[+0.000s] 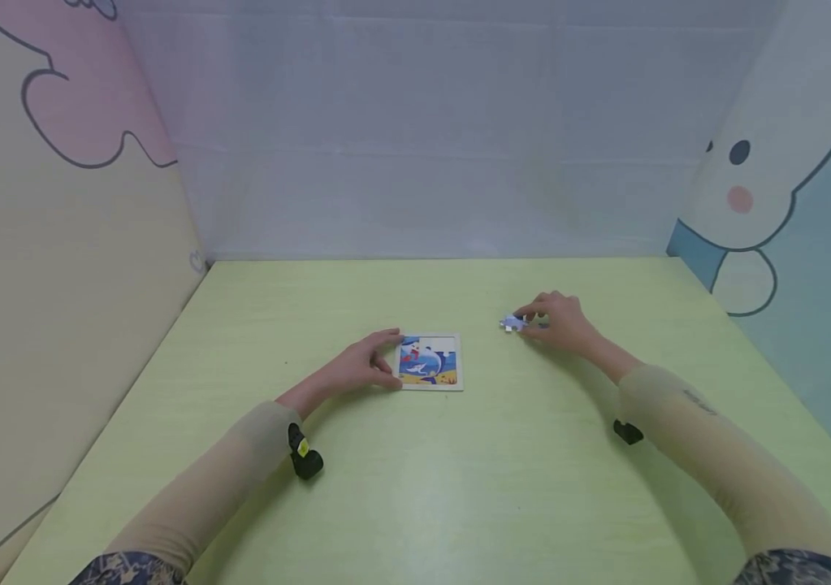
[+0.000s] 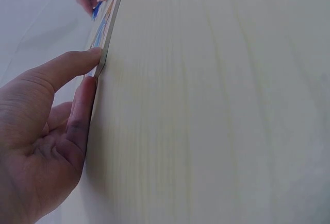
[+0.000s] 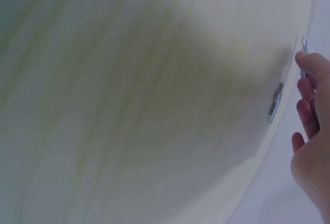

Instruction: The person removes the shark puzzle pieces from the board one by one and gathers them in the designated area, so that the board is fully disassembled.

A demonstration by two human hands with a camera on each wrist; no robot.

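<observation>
A pale yellow-green bench fills the lower and middle part of the head view. The square, white-rimmed jigsaw tray lies flat on it at the centre of that view; its sea-animal picture in blue, white and yellow shows a bare white area at the upper right. The left hand, left of centre, holds the tray by its left side, thumb and fingertips at the edge. The right hand, right of centre, pinches a small pale-blue and white jigsaw piece between thumb and fingertips, above the bench and apart from the tray. A second small, greyish flat piece rests on the bench at the right of the right wrist view, just beside the curled fingers; its printed face cannot be made out.
</observation>
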